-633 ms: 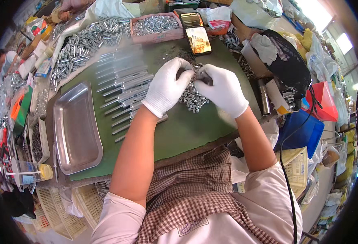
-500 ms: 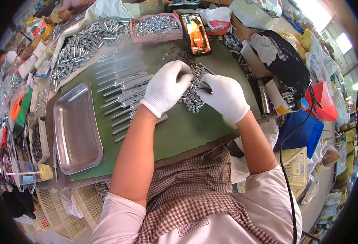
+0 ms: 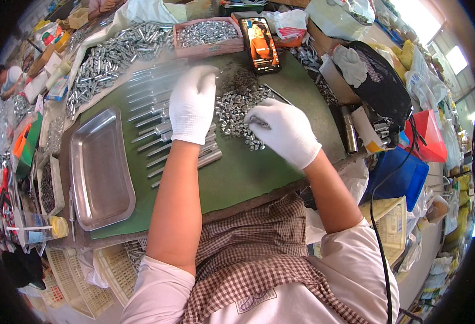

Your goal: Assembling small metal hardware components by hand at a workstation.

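Note:
Both hands wear white gloves over a green mat point(image 3: 237, 178). My left hand point(image 3: 191, 102) lies palm down on a row of long silver metal rods point(image 3: 156, 132), fingers reaching toward the far side of the mat. My right hand point(image 3: 283, 129) rests on a heap of small shiny metal parts point(image 3: 237, 110) and pinches one small silver piece between thumb and fingers. Whether the left hand grips anything under its palm is hidden.
An empty steel tray point(image 3: 100, 170) sits at the mat's left. Piles of silver tubes point(image 3: 108, 54) and a pink box of small parts point(image 3: 208, 35) lie at the back. A phone point(image 3: 262, 46) stands beside them. A black bag point(image 3: 383, 86), red bag point(image 3: 426, 137) and blue crate point(image 3: 397, 178) crowd the right.
My left hand has moved away from the right one, out over the rods toward the back. My right hand stayed on the heap of small parts.

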`<action>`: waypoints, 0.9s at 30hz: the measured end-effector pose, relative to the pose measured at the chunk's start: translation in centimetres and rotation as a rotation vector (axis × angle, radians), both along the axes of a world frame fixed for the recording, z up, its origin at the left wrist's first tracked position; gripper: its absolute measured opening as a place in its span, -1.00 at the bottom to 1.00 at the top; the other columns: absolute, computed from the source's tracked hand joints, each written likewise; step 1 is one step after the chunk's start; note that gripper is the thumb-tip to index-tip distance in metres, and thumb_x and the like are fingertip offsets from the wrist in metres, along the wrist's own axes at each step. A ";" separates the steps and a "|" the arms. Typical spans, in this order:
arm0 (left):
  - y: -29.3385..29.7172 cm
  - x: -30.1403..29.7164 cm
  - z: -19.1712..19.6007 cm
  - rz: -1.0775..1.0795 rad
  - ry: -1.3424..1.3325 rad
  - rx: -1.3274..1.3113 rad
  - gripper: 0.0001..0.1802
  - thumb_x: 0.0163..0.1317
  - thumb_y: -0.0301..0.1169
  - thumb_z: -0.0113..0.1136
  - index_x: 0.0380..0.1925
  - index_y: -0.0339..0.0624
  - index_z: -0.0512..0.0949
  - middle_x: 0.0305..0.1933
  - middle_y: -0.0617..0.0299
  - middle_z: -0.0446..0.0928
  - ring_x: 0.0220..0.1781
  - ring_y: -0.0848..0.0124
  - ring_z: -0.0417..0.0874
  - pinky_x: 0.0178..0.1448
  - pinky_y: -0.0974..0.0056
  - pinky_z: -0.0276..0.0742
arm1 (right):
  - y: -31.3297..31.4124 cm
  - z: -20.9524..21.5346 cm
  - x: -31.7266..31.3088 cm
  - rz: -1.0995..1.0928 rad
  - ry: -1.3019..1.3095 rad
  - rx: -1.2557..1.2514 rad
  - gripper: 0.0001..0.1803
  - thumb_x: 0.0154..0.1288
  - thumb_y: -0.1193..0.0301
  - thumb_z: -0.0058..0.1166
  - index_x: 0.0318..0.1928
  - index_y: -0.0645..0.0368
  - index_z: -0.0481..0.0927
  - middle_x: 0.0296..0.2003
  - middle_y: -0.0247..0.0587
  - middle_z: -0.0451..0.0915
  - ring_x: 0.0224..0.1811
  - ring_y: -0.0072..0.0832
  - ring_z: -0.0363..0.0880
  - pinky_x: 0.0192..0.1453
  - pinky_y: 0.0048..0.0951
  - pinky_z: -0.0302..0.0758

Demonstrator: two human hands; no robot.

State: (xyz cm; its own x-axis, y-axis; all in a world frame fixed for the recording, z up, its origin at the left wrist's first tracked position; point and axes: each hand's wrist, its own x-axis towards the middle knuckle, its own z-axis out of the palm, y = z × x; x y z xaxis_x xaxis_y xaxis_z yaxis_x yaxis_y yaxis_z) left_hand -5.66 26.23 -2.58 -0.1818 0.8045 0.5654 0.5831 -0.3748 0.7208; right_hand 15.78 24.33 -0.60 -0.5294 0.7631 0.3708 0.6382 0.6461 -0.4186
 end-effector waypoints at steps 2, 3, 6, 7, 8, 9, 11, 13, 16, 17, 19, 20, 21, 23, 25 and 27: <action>0.1 -0.2 -0.2 0.087 -0.040 0.003 -0.78 0.47 -0.38 0.17 -0.03 -0.22 0.70 -0.18 0.23 0.72 -0.18 0.47 0.66 0.02 0.32 0.55 | -0.3 -0.2 -1.2 0.074 -0.070 -0.010 -0.88 0.29 0.31 0.17 -0.28 0.05 0.67 -0.32 -0.12 0.61 -0.25 -0.04 0.67 -0.11 -0.06 0.61; 0.0 -0.3 -0.3 0.087 -0.050 -0.016 -0.77 0.49 -0.38 0.17 -0.01 -0.21 0.70 -0.20 0.29 0.69 -0.19 0.53 0.61 0.01 0.37 0.53 | -0.6 -0.4 -2.0 0.077 -0.082 -0.024 -0.88 0.29 0.31 0.16 -0.31 0.06 0.66 -0.33 -0.12 0.59 -0.25 -0.04 0.67 -0.12 -0.05 0.62; -0.2 -0.1 -0.1 0.078 -0.108 0.007 -0.76 0.39 -0.33 0.15 -0.10 -0.16 0.71 -0.08 -0.03 0.70 0.00 -0.02 0.70 0.14 0.04 0.57 | -1.3 -0.7 -3.8 0.055 -0.179 0.022 -0.83 0.25 0.25 0.24 -0.28 0.07 0.68 -0.28 -0.13 0.58 -0.24 -0.07 0.68 -0.14 -0.09 0.62; -0.1 0.1 0.0 0.074 -0.109 0.010 -0.76 0.39 -0.33 0.15 -0.10 -0.16 0.71 -0.08 -0.03 0.70 0.00 -0.02 0.70 0.14 0.04 0.57 | -1.7 -0.7 -4.3 0.025 -0.200 0.030 -0.80 0.25 0.26 0.23 -0.28 0.12 0.63 -0.26 -0.07 0.57 -0.25 -0.04 0.68 -0.16 -0.05 0.63; -0.2 0.2 0.1 0.078 -0.124 -0.011 -0.76 0.40 -0.33 0.15 -0.09 -0.17 0.71 -0.08 -0.03 0.71 0.00 -0.01 0.71 0.14 0.05 0.57 | -1.7 -0.6 -4.7 0.025 -0.200 0.030 -0.80 0.25 0.26 0.23 -0.28 0.12 0.63 -0.26 -0.07 0.57 -0.25 -0.04 0.68 -0.16 -0.05 0.63; -0.3 0.2 0.2 0.082 -0.139 -0.031 -0.75 0.40 -0.33 0.14 -0.09 -0.18 0.71 -0.08 -0.03 0.71 -0.01 -0.01 0.71 0.15 0.05 0.57 | -1.8 -0.6 -5.0 0.002 -0.252 0.024 -0.79 0.26 0.26 0.22 -0.27 0.14 0.63 -0.25 -0.05 0.57 -0.25 -0.04 0.68 -0.16 -0.05 0.63; -0.2 0.1 0.1 0.069 -0.139 -0.007 -0.75 0.40 -0.32 0.14 -0.09 -0.18 0.71 -0.08 -0.02 0.71 0.00 -0.01 0.71 0.15 0.06 0.57 | -2.0 -0.5 -5.4 -0.019 -0.305 0.017 -0.79 0.27 0.27 0.20 -0.26 0.16 0.63 -0.23 -0.03 0.57 -0.26 -0.04 0.69 -0.16 -0.05 0.64; -0.2 -0.1 -0.1 0.057 -0.140 0.015 -0.75 0.40 -0.32 0.14 -0.09 -0.18 0.71 -0.08 -0.02 0.71 0.00 -0.01 0.71 0.15 0.06 0.57 | -2.2 -0.4 -5.6 -0.050 -0.361 0.028 -0.83 0.24 0.36 0.21 -0.25 0.18 0.66 -0.18 -0.02 0.63 -0.19 -0.10 0.74 -0.12 -0.11 0.69; -0.1 0.1 -0.1 0.061 -0.122 0.013 -0.74 0.40 -0.32 0.13 -0.08 -0.19 0.71 -0.08 -0.02 0.71 0.00 0.00 0.71 0.15 0.06 0.57 | -2.5 -0.4 -5.8 -0.065 -0.376 0.022 -0.85 0.24 0.38 0.20 -0.25 0.18 0.67 -0.19 0.00 0.63 -0.19 -0.12 0.74 -0.12 -0.14 0.69; 0.0 0.1 -0.1 0.049 -0.136 0.011 -0.74 0.40 -0.32 0.13 -0.08 -0.18 0.71 -0.08 -0.01 0.71 0.00 0.00 0.71 0.15 0.07 0.57 | -2.5 -0.7 -5.8 -0.066 -0.376 0.022 -0.85 0.24 0.38 0.20 -0.25 0.18 0.67 -0.19 0.00 0.63 -0.19 -0.12 0.74 -0.12 -0.14 0.69; 0.0 0.2 -0.1 0.036 -0.150 0.008 -0.74 0.40 -0.32 0.13 -0.08 -0.18 0.71 -0.08 -0.01 0.71 0.00 0.01 0.71 0.15 0.07 0.57 | -2.4 -1.5 -5.7 -0.080 -0.337 0.040 -0.79 0.23 0.30 0.19 -0.32 0.20 0.62 -0.27 -0.01 0.58 -0.26 -0.04 0.70 -0.16 -0.05 0.65; 0.0 0.2 -0.2 0.047 -0.130 0.014 -0.76 0.44 -0.36 0.15 -0.05 -0.20 0.71 -0.13 0.13 0.71 -0.08 0.26 0.68 0.10 0.21 0.56 | -2.4 -1.5 -5.7 -0.079 -0.338 0.039 -0.79 0.23 0.30 0.19 -0.32 0.20 0.62 -0.27 -0.01 0.58 -0.26 -0.04 0.70 -0.16 -0.05 0.65; 0.0 0.1 -0.2 0.057 -0.111 0.020 -0.78 0.47 -0.39 0.18 -0.02 -0.22 0.71 -0.17 0.27 0.71 -0.16 0.52 0.64 0.06 0.35 0.54 | -2.5 -1.3 -5.7 -0.078 -0.314 0.027 -0.80 0.21 0.30 0.19 -0.34 0.19 0.63 -0.28 -0.03 0.59 -0.25 -0.04 0.70 -0.15 -0.06 0.65; 0.2 0.0 -0.3 0.049 -0.110 0.027 -0.78 0.47 -0.39 0.17 -0.02 -0.22 0.71 -0.17 0.27 0.71 -0.16 0.53 0.64 0.05 0.35 0.54 | -2.4 -0.5 -5.3 -0.093 -0.245 0.017 -0.82 0.20 0.31 0.19 -0.35 0.16 0.64 -0.30 -0.06 0.60 -0.24 -0.06 0.69 -0.13 -0.09 0.64; -0.1 -0.4 -0.4 0.064 -0.107 0.029 -0.78 0.47 -0.39 0.17 -0.03 -0.21 0.71 -0.18 0.27 0.71 -0.17 0.53 0.63 0.05 0.35 0.54 | -1.7 0.1 -4.0 -0.094 -0.173 0.008 -0.83 0.22 0.30 0.21 -0.28 0.11 0.69 -0.29 -0.08 0.63 -0.22 -0.07 0.68 -0.10 -0.12 0.63; -0.3 0.1 0.0 0.048 -0.137 -0.017 -0.77 0.46 -0.39 0.17 -0.04 -0.22 0.71 -0.18 0.23 0.72 -0.16 0.49 0.66 0.05 0.34 0.55 | -1.2 0.6 -2.0 -0.082 -0.032 -0.012 -0.83 0.24 0.30 0.21 -0.35 0.14 0.64 -0.33 -0.02 0.63 -0.26 0.00 0.68 -0.09 -0.05 0.63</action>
